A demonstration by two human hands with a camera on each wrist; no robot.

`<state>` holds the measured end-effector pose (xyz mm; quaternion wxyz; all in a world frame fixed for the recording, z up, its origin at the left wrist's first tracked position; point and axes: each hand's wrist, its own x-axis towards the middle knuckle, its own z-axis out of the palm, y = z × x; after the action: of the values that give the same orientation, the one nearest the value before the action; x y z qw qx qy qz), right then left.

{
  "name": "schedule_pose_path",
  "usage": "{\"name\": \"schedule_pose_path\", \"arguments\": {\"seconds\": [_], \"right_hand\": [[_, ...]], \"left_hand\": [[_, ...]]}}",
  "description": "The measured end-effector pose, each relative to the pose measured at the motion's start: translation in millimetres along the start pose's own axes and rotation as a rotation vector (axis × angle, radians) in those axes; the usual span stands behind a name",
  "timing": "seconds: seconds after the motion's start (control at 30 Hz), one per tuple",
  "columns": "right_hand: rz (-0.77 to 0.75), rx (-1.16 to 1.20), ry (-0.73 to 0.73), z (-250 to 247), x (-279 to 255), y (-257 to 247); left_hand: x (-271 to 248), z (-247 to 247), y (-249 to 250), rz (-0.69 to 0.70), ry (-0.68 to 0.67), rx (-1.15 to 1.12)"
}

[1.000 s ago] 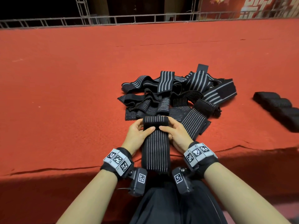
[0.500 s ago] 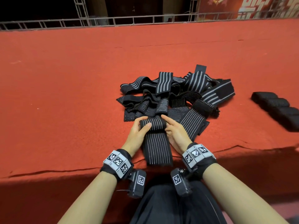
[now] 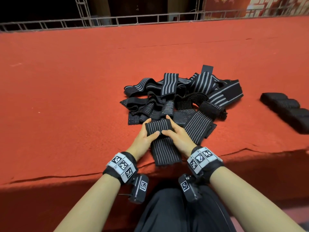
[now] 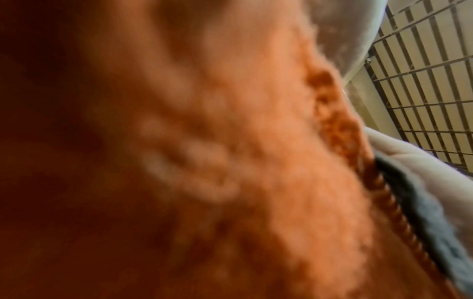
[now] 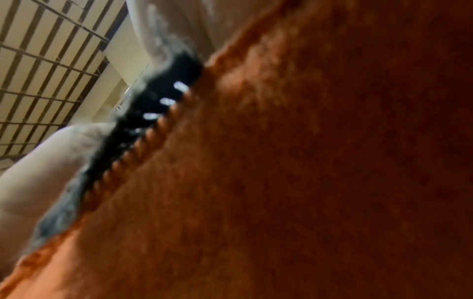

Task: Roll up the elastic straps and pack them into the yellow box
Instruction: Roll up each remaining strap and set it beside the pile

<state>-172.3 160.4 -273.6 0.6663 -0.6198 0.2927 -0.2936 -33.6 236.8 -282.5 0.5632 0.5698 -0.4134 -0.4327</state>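
A black elastic strap with thin white stripes lies on the red cloth, its far end wound into a roll. My left hand grips the roll's left end, thumb on top. My right hand grips its right end the same way. The unrolled tail runs back to the table's front edge. Behind the roll sits a loose pile of striped straps. In the right wrist view a blurred strap edge meets the red cloth. The left wrist view is mostly blurred red cloth. No yellow box is in view.
Three rolled black straps lie in a row at the right edge of the red-covered table. A metal truss railing runs along the far side. My dark trousers show below the table's front edge.
Both hands have wound the roll onward; it is thicker and the flat tail of the strap has shortened, its end now up on the table edge.
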Motion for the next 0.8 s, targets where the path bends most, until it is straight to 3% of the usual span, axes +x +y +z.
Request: {"name": "schedule_pose_path", "arguments": {"seconds": [0.23,0.47,0.67,0.8], "right_hand": [[-0.015,0.166,0.054,-3.0,-0.8,7.8],[-0.020,0.251,0.038,-8.7,-1.4,6.2],[-0.031,0.264,0.072,-6.9,-1.1,7.5],[-0.004,0.335,0.062,-6.5,-0.8,1.2]], "left_hand": [[-1.9,-1.0,2.0,0.075,0.127,-0.031],[-1.8,3.1,-0.1,0.103,0.106,0.081],[-5.3,2.1,4.3,0.107,0.069,-0.027],[-6.3,2.4,8.9,0.109,0.111,-0.051]]}}
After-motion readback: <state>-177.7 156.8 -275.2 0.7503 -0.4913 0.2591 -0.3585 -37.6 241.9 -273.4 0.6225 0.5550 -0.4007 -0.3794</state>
